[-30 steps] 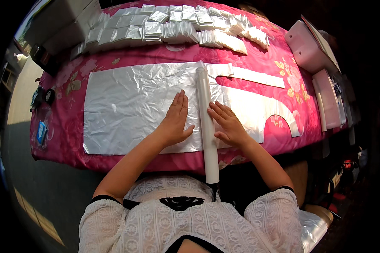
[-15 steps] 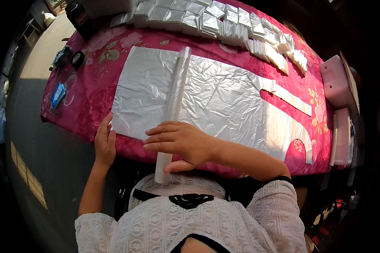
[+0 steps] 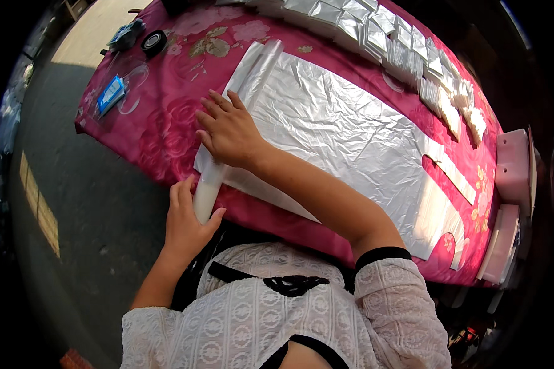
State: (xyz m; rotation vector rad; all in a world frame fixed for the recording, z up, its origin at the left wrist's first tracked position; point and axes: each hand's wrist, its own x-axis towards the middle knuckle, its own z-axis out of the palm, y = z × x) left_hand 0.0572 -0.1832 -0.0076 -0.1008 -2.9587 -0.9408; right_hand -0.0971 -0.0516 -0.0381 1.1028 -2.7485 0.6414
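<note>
1. Pink floral tablecloth (image 3: 166, 123) covers the counter; grey floor (image 3: 98, 209) shows from 8 to 10 o'clock.
2. White plastic vest-handle bag (image 3: 332, 111) lies flat but crinkled across mid-counter, its handles pointing to between 3 and 4 o'clock.
3. Pale cylindrical roll (image 3: 210, 184) rests across the bag's 10 o'clock end, axis running 7 to 1 o'clock; near end projects past the bag's edge.
4. Right hand (image 3: 231, 132): palm down on the roll, fingers spread wide.
5. Left hand (image 3: 188, 224): at the roll's near end, thumb and fingers apart on either side; cannot tell whether they press on it.
6. Folded white plastic packets (image 3: 375, 40) stand in rows, 12 to 2 o'clock.
7. Black tape roll (image 3: 154, 43) at 11 o'clock; blue packet (image 3: 111, 95) at 10.
8. Pink box (image 3: 512, 163) near 3 o'clock.
</note>
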